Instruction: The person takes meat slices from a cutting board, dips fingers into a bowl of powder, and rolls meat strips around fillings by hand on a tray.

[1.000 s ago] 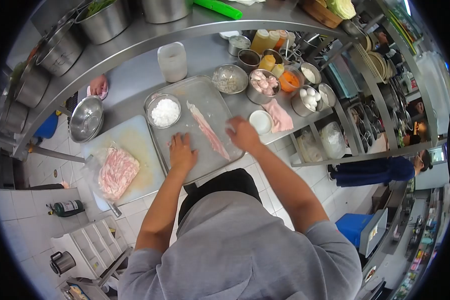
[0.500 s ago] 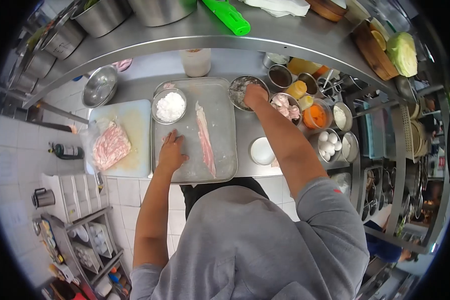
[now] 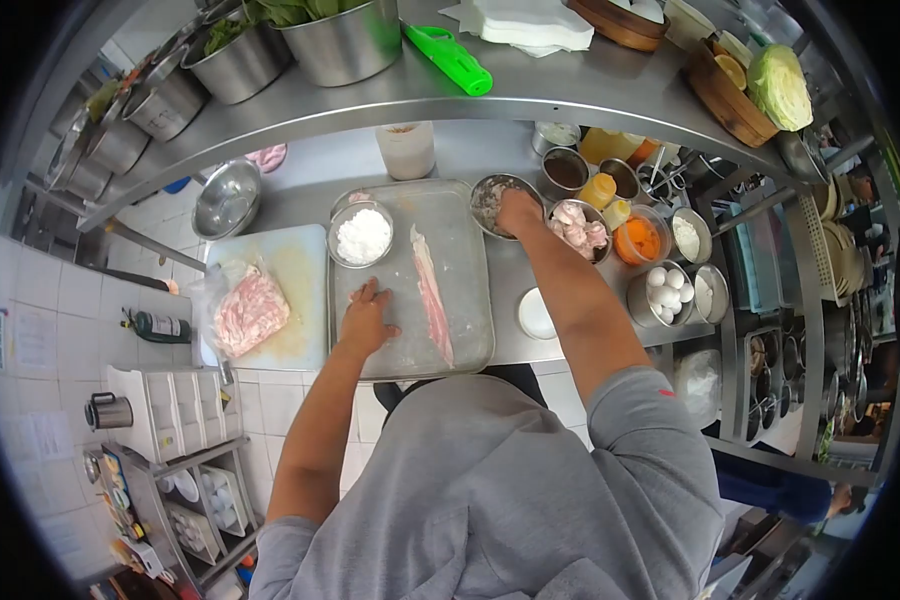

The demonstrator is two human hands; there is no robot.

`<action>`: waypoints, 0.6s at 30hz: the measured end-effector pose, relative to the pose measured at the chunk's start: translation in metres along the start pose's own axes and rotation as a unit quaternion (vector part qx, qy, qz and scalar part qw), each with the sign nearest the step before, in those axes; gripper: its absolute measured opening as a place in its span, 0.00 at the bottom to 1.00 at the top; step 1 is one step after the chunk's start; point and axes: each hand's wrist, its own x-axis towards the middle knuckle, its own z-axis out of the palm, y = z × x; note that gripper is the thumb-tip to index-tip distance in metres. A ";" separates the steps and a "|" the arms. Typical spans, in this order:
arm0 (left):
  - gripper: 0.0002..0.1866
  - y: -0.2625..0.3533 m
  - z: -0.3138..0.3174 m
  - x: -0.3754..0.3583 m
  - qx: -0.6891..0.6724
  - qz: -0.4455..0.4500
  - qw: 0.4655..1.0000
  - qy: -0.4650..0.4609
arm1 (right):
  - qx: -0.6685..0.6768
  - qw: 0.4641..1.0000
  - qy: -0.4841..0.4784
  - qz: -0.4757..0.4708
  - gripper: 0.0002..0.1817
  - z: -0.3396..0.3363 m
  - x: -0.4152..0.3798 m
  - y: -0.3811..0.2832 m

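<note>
Near the left side of a grey metal tray (image 3: 470, 300), my left hand (image 3: 368, 317) rests with its fingers apart and nothing in it. A long strip of pink and white meat (image 3: 431, 300) lies lengthwise on the tray, right of that hand. Above the hand stands a bowl of white powder (image 3: 362, 236). My right hand (image 3: 517, 212) reaches into a metal bowl of greyish mixture (image 3: 489, 205) at the tray's upper right; its fingertips are hidden there. Sliced meat (image 3: 252, 312) in clear plastic lies on a white cutting board (image 3: 305, 275) to the left.
Right of the tray are a bowl of meat pieces (image 3: 579, 230), an orange-filled tub (image 3: 638, 238), a bowl of eggs (image 3: 663, 294) and a white bowl (image 3: 537, 313). An overhead shelf (image 3: 370, 112) holds pots and a green lighter (image 3: 455, 62). A co-worker's dark sleeve (image 3: 780, 488) shows at lower right.
The whole view has shifted, so the counter appears slightly lower and further right. My right hand is still in the metal bowl and my left hand still on the tray.
</note>
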 end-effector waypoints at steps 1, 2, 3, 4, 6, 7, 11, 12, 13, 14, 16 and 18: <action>0.52 -0.002 -0.001 0.001 0.002 0.002 1.000 -0.002 | 0.037 0.999 0.011 0.000 0.28 -0.006 -0.006 -0.001; 0.51 -0.004 0.001 0.001 0.015 0.009 1.000 0.004 | 0.036 0.999 0.009 0.004 0.28 -0.015 -0.008 0.000; 0.51 -0.004 0.005 0.002 0.025 0.015 1.000 0.010 | 0.132 0.991 0.000 0.006 0.27 -0.027 -0.006 0.001; 0.51 -0.005 0.007 0.002 0.017 0.017 1.000 0.005 | 0.225 0.974 -0.009 0.008 0.26 -0.037 -0.010 0.004; 0.50 -0.009 0.010 0.002 0.002 0.000 1.000 0.011 | 0.351 0.935 -0.038 0.012 0.26 -0.048 -0.026 0.009; 0.50 -0.010 0.013 0.001 -0.010 -0.005 1.000 0.006 | 0.480 0.875 -0.065 0.015 0.25 -0.056 -0.040 0.005; 0.47 -0.020 0.023 0.003 0.011 0.009 1.000 0.023 | 0.563 0.807 -0.176 -0.030 0.25 -0.046 -0.120 -0.017; 0.46 -0.021 0.024 0.001 0.010 0.019 0.999 0.029 | 0.546 0.807 -0.204 -0.089 0.22 -0.024 -0.135 -0.016; 0.46 -0.020 0.021 0.001 0.013 0.031 0.999 0.039 | 0.548 0.803 -0.221 -0.083 0.22 -0.007 -0.153 -0.024; 0.46 -0.023 0.024 -0.002 0.012 0.019 0.999 0.025 | 0.495 0.831 -0.231 -0.106 0.22 0.007 -0.178 -0.034; 0.43 -0.020 0.024 -0.003 0.014 0.048 0.996 0.072 | 0.337 0.896 -0.122 -0.260 0.24 0.033 -0.213 -0.046; 0.39 -0.005 0.023 -0.016 -0.023 0.042 0.994 0.095 | 0.324 0.901 -0.134 -0.256 0.23 0.046 -0.240 -0.052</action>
